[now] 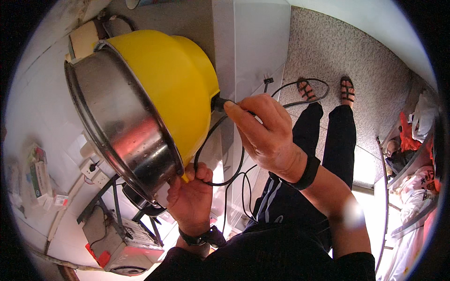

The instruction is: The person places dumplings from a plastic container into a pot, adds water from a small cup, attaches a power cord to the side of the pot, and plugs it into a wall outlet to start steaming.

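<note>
An electric cooking pot with a yellow housing (165, 80) and a shiny steel band (109, 95) is tilted on its side before me. My left hand (191, 200) grips its lower rim beside a small yellow tab, fingers partly hidden. Between the thumb and fingers of my right hand (265, 130) is a black cord connector (220, 104). It meets the dark socket recess in the yellow housing; how deep it sits, I cannot tell. The black power cord (242, 154) loops below my right hand. Its pronged mains plug (268, 80) hangs loose near the pale panel.
On the left, a wall outlet (100, 177) holds a black plug. Below it is a grey metal box (119, 235) by a dark bracket. A rack with plastic bags (423, 119) stands at the right. A pale panel (262, 42) borders the speckled floor (337, 45).
</note>
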`<control>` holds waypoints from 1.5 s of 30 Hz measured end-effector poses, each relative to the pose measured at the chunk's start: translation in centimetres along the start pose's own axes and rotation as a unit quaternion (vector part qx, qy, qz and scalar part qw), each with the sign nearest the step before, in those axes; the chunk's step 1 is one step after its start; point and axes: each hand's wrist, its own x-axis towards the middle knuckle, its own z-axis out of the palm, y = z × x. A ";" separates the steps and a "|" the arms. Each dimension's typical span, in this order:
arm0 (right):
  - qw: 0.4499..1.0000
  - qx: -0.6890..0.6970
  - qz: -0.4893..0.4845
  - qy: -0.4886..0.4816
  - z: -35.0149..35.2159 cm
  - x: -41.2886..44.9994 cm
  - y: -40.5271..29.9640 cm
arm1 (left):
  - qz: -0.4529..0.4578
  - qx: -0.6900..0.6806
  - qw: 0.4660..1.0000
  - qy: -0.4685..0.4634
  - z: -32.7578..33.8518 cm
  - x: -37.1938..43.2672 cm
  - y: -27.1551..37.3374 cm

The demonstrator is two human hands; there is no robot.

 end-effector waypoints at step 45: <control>0.999 -0.015 -0.037 0.024 0.1 1.2 -0.2 | 0.011 -0.010 1.000 -0.008 -0.9 -0.1 -0.1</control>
